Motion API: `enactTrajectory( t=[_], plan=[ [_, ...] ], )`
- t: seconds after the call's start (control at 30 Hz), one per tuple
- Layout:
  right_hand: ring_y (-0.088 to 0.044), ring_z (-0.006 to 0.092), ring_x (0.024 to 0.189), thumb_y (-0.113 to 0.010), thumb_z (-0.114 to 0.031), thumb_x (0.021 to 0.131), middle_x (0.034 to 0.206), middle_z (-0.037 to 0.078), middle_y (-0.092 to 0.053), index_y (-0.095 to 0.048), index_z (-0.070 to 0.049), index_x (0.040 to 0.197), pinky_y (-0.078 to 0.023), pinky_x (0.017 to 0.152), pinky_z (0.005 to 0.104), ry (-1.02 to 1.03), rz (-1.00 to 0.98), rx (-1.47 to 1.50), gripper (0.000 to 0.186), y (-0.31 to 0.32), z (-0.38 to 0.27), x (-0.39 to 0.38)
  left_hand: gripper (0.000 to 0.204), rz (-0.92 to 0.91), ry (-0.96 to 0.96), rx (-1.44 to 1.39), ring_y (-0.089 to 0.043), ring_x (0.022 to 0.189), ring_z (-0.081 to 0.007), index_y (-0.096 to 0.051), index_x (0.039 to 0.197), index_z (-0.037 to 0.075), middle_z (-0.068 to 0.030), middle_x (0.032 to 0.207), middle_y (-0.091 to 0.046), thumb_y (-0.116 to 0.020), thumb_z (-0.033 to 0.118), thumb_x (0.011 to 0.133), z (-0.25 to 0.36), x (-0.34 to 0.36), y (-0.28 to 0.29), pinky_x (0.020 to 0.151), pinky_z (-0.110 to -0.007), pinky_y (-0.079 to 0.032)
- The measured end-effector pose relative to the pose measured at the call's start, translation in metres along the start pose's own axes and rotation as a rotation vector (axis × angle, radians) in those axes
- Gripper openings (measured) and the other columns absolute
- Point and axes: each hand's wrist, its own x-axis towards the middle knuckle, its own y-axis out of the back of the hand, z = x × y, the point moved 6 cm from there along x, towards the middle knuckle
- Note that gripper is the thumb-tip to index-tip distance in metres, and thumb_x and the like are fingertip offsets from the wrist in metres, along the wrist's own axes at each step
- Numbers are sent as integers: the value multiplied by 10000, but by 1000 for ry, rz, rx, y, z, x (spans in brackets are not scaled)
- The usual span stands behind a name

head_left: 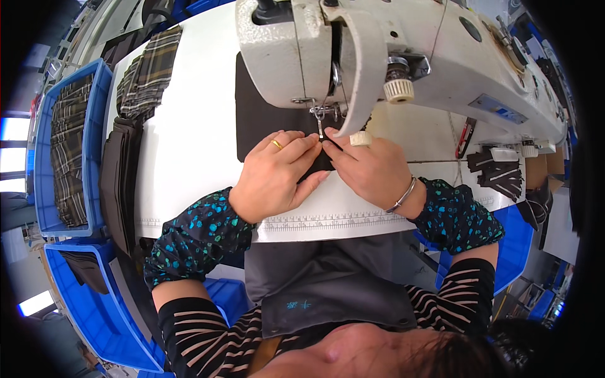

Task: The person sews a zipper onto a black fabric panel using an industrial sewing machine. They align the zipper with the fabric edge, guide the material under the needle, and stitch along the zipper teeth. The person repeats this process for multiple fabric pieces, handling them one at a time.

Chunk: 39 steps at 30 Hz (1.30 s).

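A dark brown fabric piece (257,123) lies flat on the white table under the needle area of a white sewing machine (271,69). My left hand (276,171) has its fingers pressed together on the fabric just left of the presser foot (320,120), with the thumb at the near edge of the cloth. From the right, my right hand (373,169) presses its fingertips on the same fabric, close to the foot and partly behind the needle guard. Both hands grip the cloth near its front edge. The fingers and machine head hide part of it.
Folded plaid cloth (150,72) and a dark fabric stack (118,179) lie at the table's left. Beside them stands a blue bin of plaid pieces (69,151). A red-handled tool (466,137) and dark strips (501,176) lie right. A ruler strip (334,222) runs along the front edge.
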Motion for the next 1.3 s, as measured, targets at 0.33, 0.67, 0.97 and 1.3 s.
enactTrajectory(
  t=[0.33, 0.67, 0.97, 1.3],
  plan=[
    [-687, 205, 843, -750, -122, 831, 1186, 27, -702, -756, -108, 1142, -569, 669, 338, -82, -93, -1, 311, -10, 12, 2, 344, 58, 4, 71, -697, 1134, -280, -765, 1223, 10, -90, 1253, -738, -758, 153, 909, -8, 7, -3, 972, -403, -548],
    [-621, 188, 718, -719, -130, 816, 819, 23, -597, -726, -125, 902, -522, 560, 355, -53, 25, 2, 86, -11, 19, 6, 283, 83, 20, 90, -654, 1130, -261, -754, 1175, 23, -64, 1166, -679, -725, 157, 927, -17, 11, -8, 1041, -433, -508],
    [-758, 197, 848, -733, -127, 944, 1149, 68, -807, -811, -113, 1142, -592, 729, 322, -286, -117, 303, 213, -16, 40, 1, 294, 107, 23, 80, -654, 1122, -264, -753, 1175, 22, -69, 1144, -674, -744, 161, 917, -18, 10, -6, 1021, -431, -516],
    [-537, 140, 497, -732, -176, 910, 621, 26, -548, -720, -72, 919, -428, 515, 335, -647, -36, 998, 104, -19, 75, 0, 318, 125, 36, 165, -651, 1161, -252, -764, 1194, 67, -42, 1209, -707, -763, 220, 915, -16, 8, -9, 1028, -437, -507]
  ],
)
